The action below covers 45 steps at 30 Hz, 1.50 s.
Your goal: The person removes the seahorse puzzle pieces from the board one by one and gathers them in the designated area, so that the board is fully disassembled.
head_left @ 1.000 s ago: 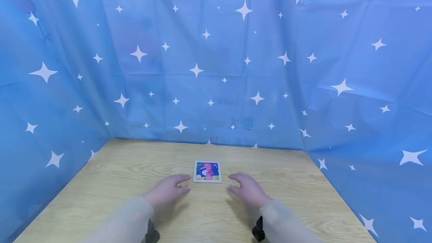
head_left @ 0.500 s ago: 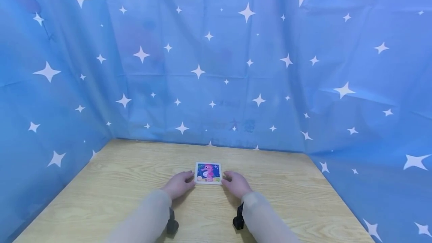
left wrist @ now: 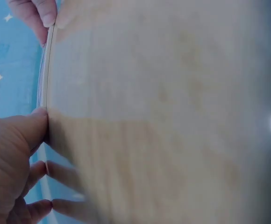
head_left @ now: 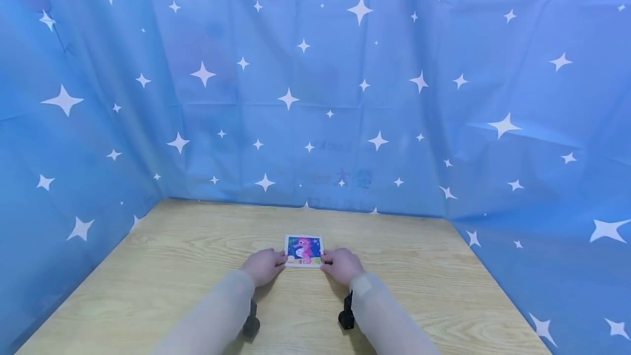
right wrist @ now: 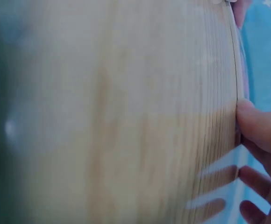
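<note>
A small square picture board [head_left: 304, 251] with a white border lies flat on the wooden table, showing a pink seahorse on dark blue. My left hand [head_left: 264, 266] holds its left side, thumb at the near corner. On the right side, my right hand [head_left: 342, 265] grips the opposite edge in the same way. In the left wrist view the board's thin edge [left wrist: 44, 79] runs between the left thumb [left wrist: 35, 123] and the other hand's fingertips. The right wrist view has the right thumb [right wrist: 252, 122] against the edge, other fingers beneath it touching the tabletop.
The light wood-grain table [head_left: 172, 256] spreads out around both hands. Blue curtains [head_left: 315, 81] with white stars hang behind it and at both sides. Black wrist cameras [head_left: 347, 319] sit under the sleeves.
Both hands have moved inward from either side of the board. Their fingers have come from apart to holding its left and right edges. The board stays in about the same place.
</note>
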Available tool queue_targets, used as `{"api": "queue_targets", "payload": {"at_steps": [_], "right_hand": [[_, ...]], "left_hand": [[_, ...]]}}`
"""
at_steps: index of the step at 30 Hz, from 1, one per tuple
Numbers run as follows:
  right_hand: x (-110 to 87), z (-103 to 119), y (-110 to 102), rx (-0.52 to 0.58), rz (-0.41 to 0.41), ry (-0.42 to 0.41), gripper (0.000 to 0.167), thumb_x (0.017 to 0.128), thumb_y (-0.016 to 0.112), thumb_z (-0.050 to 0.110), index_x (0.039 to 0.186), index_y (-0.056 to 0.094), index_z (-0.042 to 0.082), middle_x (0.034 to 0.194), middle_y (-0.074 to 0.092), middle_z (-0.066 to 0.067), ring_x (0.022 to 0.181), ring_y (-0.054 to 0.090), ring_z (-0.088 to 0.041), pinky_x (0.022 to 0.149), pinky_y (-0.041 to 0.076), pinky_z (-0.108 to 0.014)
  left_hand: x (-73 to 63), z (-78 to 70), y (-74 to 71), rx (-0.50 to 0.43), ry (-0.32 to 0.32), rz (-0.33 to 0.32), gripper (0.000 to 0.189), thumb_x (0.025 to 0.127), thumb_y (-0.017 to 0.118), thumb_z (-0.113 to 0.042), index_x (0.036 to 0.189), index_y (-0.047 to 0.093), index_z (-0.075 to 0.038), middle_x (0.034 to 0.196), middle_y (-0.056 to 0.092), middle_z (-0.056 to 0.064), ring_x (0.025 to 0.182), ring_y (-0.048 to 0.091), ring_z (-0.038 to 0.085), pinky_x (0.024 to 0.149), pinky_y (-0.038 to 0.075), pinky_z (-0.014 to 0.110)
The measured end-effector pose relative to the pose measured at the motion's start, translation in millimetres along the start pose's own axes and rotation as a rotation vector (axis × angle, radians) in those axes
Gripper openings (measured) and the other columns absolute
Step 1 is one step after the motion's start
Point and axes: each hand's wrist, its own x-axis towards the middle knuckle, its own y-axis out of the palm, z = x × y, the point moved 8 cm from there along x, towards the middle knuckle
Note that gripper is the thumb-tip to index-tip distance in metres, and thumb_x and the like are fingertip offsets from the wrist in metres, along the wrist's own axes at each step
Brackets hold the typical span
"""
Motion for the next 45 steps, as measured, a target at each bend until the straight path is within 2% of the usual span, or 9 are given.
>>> {"api": "queue_targets", "payload": {"at_steps": [4,9,10,13,19,24,32,38,45], "right_hand": [[-8.6,7,-2,-0.061,0.026,-0.033,0.025,0.091,0.067,0.025,0.113,0.073,0.015,0.128,0.062,-0.006,0.121,0.054,-0.033,0.102,0.041,-0.050],[-19.9,15,-5,-0.149,0.042,-0.093,0.023,0.090,0.067,0.026,0.111,0.074,0.018,0.126,0.064,-0.003,0.115,0.057,-0.030,0.100,0.041,-0.050],[-22.5,16,-6,-0.154,0.044,-0.092,0.028,0.090,0.068,0.027,0.116,0.072,0.018,0.125,0.064,-0.002,0.113,0.057,-0.030,0.100,0.041,-0.050],[-29.2,20,-7,-0.188,0.044,-0.114,0.025,0.089,0.069,0.027,0.112,0.073,0.019,0.123,0.066,-0.001,0.110,0.059,-0.029,0.097,0.042,-0.050],[-41.0,27,-7,-0.224,0.041,-0.122,0.024,0.087,0.070,0.029,0.109,0.074,0.020,0.119,0.067,0.000,0.107,0.060,-0.028,0.095,0.043,-0.050],[-48.4,29,-7,-0.251,0.042,-0.122,0.023,0.086,0.072,0.031,0.107,0.075,0.022,0.118,0.068,0.001,0.103,0.062,-0.026,0.091,0.045,-0.049],[-61.1,35,-8,-0.257,0.042,-0.161,0.021,0.085,0.073,0.030,0.103,0.076,0.020,0.115,0.069,0.000,0.096,0.064,-0.022,0.086,0.049,-0.042],[-69.3,37,-9,-0.254,0.043,-0.162,0.023,0.084,0.073,0.029,0.105,0.075,0.019,0.115,0.069,-0.002,0.098,0.064,-0.024,0.087,0.050,-0.042],[-74.7,42,-12,-0.269,0.036,-0.176,0.022,0.083,0.074,0.027,0.103,0.076,0.018,0.114,0.070,0.000,0.092,0.065,-0.022,0.081,0.052,-0.039]], "left_hand": [[-9.7,-8.1,-4.1,0.026,0.026,0.008,0.037,0.097,0.057,-0.025,0.129,0.062,-0.008,0.129,0.061,0.011,0.122,0.053,0.035,0.104,0.040,0.049],[-23.7,-21.0,-10.0,0.076,0.079,0.004,0.034,0.097,0.058,-0.020,0.126,0.063,-0.003,0.122,0.065,0.013,0.114,0.060,0.032,0.098,0.046,0.046],[-26.8,-23.3,-10.7,0.082,0.088,0.007,0.034,0.097,0.058,-0.019,0.126,0.063,-0.003,0.122,0.065,0.012,0.114,0.060,0.032,0.098,0.046,0.046],[-36.0,-30.8,-13.3,0.091,0.127,0.004,0.032,0.096,0.058,-0.017,0.124,0.064,-0.003,0.122,0.065,0.013,0.113,0.060,0.032,0.098,0.047,0.045],[-48.6,-40.2,-11.6,0.181,0.192,-0.004,0.029,0.095,0.059,-0.016,0.121,0.067,-0.005,0.121,0.065,0.012,0.109,0.062,0.032,0.095,0.049,0.044],[-55.2,-43.2,-7.8,0.218,0.195,0.003,0.030,0.096,0.057,-0.017,0.122,0.066,-0.005,0.119,0.066,0.013,0.107,0.063,0.030,0.094,0.050,0.042],[-68.5,-53.2,-7.6,0.297,0.244,-0.009,0.027,0.096,0.057,-0.016,0.118,0.068,-0.008,0.119,0.067,0.010,0.103,0.065,0.027,0.089,0.053,0.038],[-74.9,-58.2,-8.2,0.269,0.257,-0.013,0.026,0.095,0.057,-0.016,0.117,0.069,-0.006,0.117,0.067,0.010,0.104,0.065,0.028,0.089,0.053,0.038],[-79.8,-65.5,-11.4,0.290,0.279,-0.029,0.024,0.094,0.060,-0.015,0.114,0.070,-0.006,0.111,0.069,0.012,0.098,0.067,0.028,0.085,0.055,0.038]]}}
